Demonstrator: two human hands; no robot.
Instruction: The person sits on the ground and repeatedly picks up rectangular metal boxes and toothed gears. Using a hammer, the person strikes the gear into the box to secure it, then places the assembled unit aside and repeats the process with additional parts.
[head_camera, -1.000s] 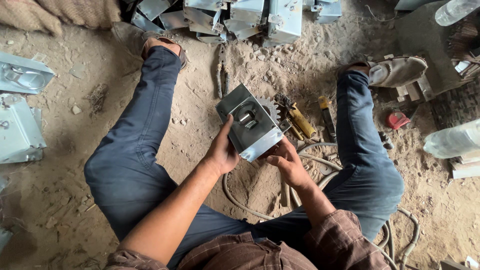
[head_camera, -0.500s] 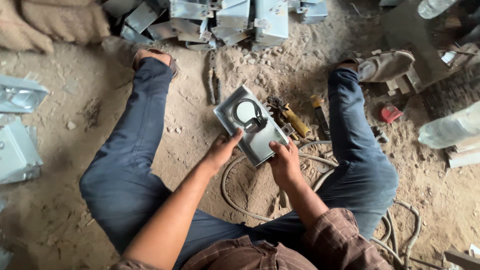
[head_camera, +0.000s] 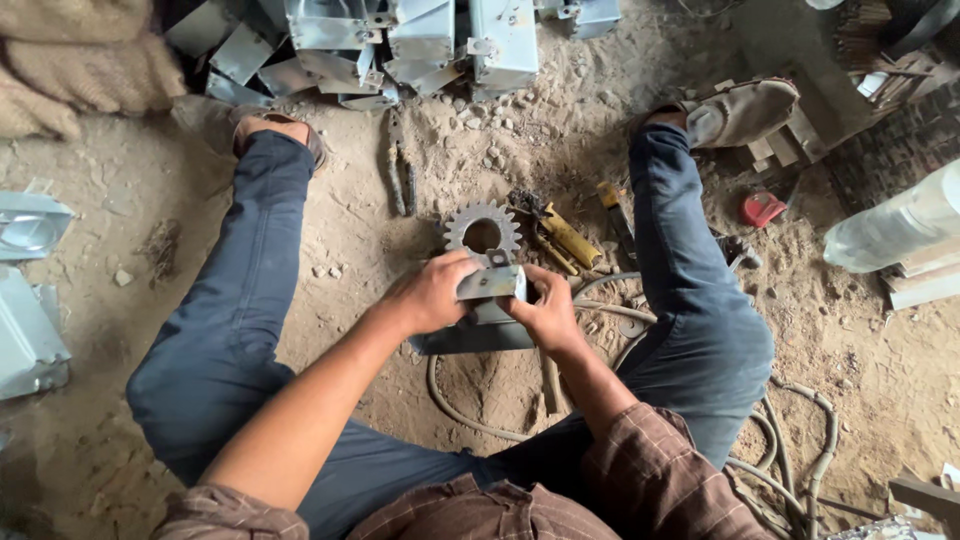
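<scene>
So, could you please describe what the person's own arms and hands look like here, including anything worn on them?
Both hands are bare: the left hand and the right hand wear no gloves, and no rings or watch are visible. The forearms are uncovered. A brown plaid shirt with thin light lines has its sleeves rolled up near the elbows, the cuffs bunched at the bottom of the view. The fingers look dusty.

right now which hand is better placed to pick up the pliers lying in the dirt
Left, probably. The pliers lie up and left of the metal box, on the side of the left hand. The right hand would have to cross over the box.
</scene>
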